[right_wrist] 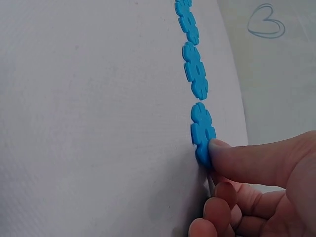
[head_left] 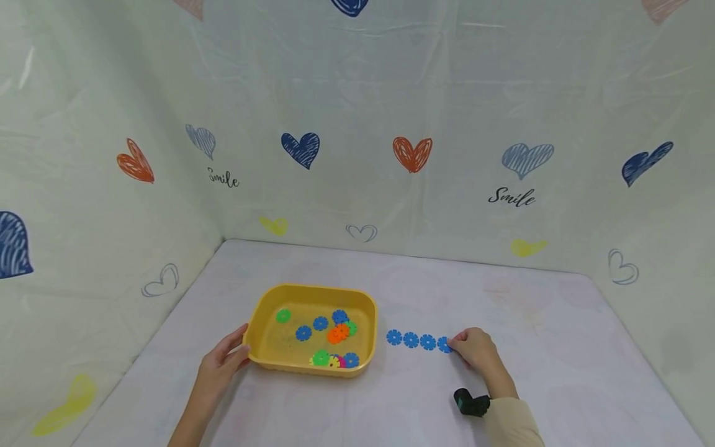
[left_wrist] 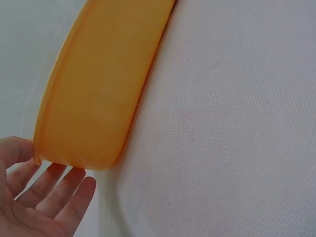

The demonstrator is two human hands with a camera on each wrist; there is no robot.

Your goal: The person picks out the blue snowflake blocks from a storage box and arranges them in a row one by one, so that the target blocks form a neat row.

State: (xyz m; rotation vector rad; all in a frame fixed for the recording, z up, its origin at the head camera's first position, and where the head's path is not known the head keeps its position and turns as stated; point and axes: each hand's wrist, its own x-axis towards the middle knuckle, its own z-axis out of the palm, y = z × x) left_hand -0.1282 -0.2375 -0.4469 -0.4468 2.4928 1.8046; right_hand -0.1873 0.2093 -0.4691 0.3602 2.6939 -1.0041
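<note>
Four blue snowflake discs lie in a row on the white table; my right hand holds the edge of the rightmost disc. In the right wrist view, the thumb lies on that blue disc, with the other fingers curled below. A gap separates it from the neighbouring disc. My left hand holds the left end of a yellow plastic basket. Seen from the left wrist, the thumb is at the basket's rim and the fingers touch its outer wall.
Inside the basket lie several loose discs, among them a green disc, a blue disc and orange discs. A black device sits by the right wrist. A heart-printed curtain stands behind the white table.
</note>
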